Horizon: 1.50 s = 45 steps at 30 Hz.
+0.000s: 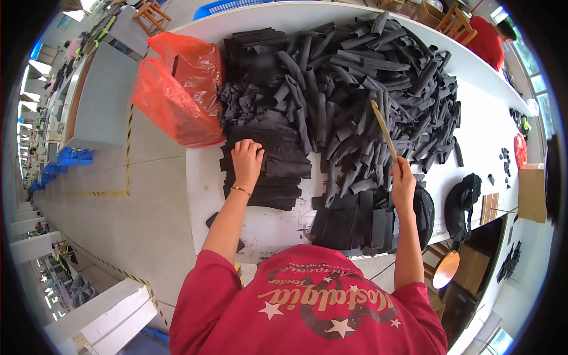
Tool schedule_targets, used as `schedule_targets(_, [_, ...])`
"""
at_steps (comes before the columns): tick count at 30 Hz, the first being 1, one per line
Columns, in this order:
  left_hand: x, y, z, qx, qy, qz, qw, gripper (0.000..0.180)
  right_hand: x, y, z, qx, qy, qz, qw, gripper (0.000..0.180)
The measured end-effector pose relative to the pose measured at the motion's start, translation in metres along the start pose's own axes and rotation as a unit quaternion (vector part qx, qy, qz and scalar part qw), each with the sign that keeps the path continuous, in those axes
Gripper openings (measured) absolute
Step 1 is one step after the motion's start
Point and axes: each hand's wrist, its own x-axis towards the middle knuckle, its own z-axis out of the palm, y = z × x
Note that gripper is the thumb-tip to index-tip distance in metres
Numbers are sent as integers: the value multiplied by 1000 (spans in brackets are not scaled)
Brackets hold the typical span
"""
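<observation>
My right hand (403, 184) is closed round the lower end of a thin, pale wooden stick (384, 131), whose far end points up and left over a big heap of curled black fabric pieces (361, 77). On a layered stack of flat black fabric pieces (275, 184), my left hand (247, 163) rests with its fingers slightly bent and apart; I see nothing held in it. More flat black strips (349, 222) lie in a row at the near edge, between my forearms. Smaller crumpled black pieces (254, 103) sit just beyond my left hand.
An orange-red plastic bag (180, 89) stands at the white table's (207, 177) left edge. Right of my arm are a black bag-like item (462, 204) and a cardboard box (532, 194). Another person in red (488, 44) is at the far right. A wooden stool (447, 269) stands below.
</observation>
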Motion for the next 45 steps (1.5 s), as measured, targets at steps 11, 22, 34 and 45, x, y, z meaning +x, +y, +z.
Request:
schedule_targets(11, [9,-11,-48,-221,-87,-67,969,12,-27,-40,13,-82,-124,-173,974,18])
schedule_targets(22, [10,32,-98,-298,-196,-54,932,10,-38,-56,26,-135,-136,-348,918,20])
schedule_targets(34, [3,77,-99,-295,-176,103,934,9,-60,-65,58,-107,-179,-343,916,23])
schedule_targets(45, [-64,102,-48,-825,52,-354,438,27,-129,-82,126,135,-247,-104,954,12])
